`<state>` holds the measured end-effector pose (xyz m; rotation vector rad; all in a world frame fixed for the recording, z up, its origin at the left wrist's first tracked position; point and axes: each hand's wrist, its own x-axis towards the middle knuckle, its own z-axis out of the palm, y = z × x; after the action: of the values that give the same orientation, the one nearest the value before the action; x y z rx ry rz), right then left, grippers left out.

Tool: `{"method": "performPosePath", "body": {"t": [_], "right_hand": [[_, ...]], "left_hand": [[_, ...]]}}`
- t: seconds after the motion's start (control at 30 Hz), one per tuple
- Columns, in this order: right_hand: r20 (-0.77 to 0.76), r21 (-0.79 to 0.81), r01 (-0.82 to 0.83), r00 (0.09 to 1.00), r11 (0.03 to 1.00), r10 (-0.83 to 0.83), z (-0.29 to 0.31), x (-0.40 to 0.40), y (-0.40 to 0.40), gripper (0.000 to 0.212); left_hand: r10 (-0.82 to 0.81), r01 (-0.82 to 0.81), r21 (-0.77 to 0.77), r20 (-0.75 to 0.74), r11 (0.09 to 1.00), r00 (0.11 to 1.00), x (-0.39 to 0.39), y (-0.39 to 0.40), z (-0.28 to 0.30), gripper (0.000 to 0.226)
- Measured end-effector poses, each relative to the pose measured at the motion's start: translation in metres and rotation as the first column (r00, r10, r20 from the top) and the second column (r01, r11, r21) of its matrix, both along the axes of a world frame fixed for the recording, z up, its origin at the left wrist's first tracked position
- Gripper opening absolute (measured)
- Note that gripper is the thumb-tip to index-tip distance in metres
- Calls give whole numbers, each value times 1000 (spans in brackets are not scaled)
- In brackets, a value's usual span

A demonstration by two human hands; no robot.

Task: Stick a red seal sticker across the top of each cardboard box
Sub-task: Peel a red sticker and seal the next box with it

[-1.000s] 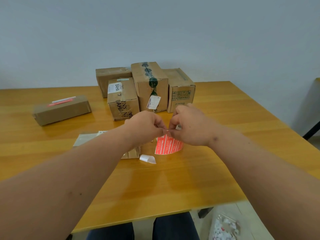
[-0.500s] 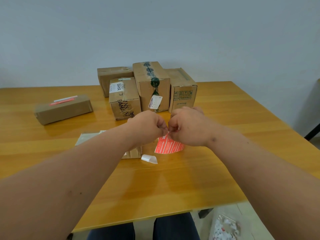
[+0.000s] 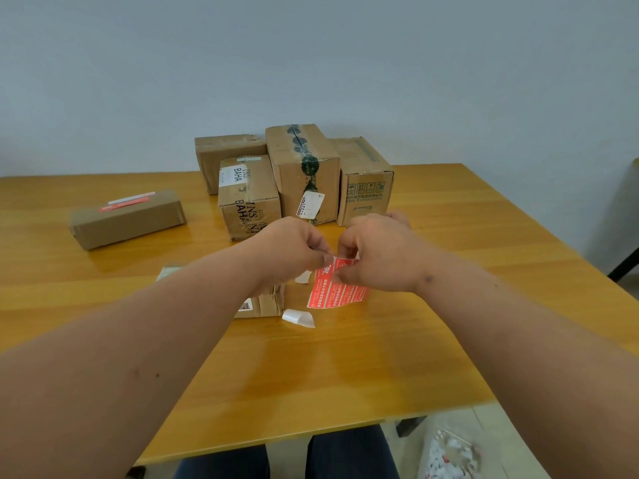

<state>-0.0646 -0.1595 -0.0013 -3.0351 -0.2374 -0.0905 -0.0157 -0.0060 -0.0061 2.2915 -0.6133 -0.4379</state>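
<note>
Pinching the top edge of a red seal sticker sheet (image 3: 337,288), a person's two hands meet above the middle of a wooden table (image 3: 345,368). The left hand (image 3: 294,247) grips the sheet's upper left corner with curled fingers, and the right hand (image 3: 377,252) pinches the sheet just beside it; the printed sheet hangs below them. A small cardboard box (image 3: 264,302) sits on the table under the left wrist, mostly hidden by the arm, with a curled scrap of white backing paper (image 3: 299,319) just in front of it. Behind the hands, four cardboard boxes (image 3: 304,174) stand clustered at the table's far edge against a pale wall (image 3: 311,63). Well apart to the left lies a flat cardboard box (image 3: 128,219) with a red seal sticker (image 3: 122,205) across its top. A plastic bag (image 3: 449,451) of scraps shows on the floor at lower right.
</note>
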Motion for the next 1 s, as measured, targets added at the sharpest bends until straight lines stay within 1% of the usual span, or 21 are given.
{"method": "performPosePath", "body": {"t": [0.1,0.2,0.23,0.33,0.5,0.67,0.83,1.0], "right_hand": [[-32,-13,30,999,999,-31,2,3,-1,17],[-39,8,24,999,1000,-24,2,5,-2,18],[-35,19,19,999,1000,-18,2,5,-2,18],[-30,29,12,999,1000,-11,1,5,-2,20],[-33,40,40,999,998,-39,-1,6,-2,21],[-22,41,17,1000,999,-16,-1,5,-2,30],[16,49,-6,1000,999,5,-3,3,-1,26],[-10,59,15,1000,998,-15,-2,4,0,27]], "left_hand": [[-3,3,-27,-4,1000,1000,1,2,1,7],[-11,9,-78,-31,997,999,3,5,0,19],[-15,12,-75,-33,997,999,3,6,0,20],[-34,34,-2,8,999,999,2,4,0,7],[-36,34,43,55,998,998,-1,-1,2,11],[-9,9,-27,-27,1000,1000,-2,0,1,14],[32,-41,-81,-114,996,993,2,2,-4,18],[44,-58,-106,-125,993,991,2,4,-3,12]]}}
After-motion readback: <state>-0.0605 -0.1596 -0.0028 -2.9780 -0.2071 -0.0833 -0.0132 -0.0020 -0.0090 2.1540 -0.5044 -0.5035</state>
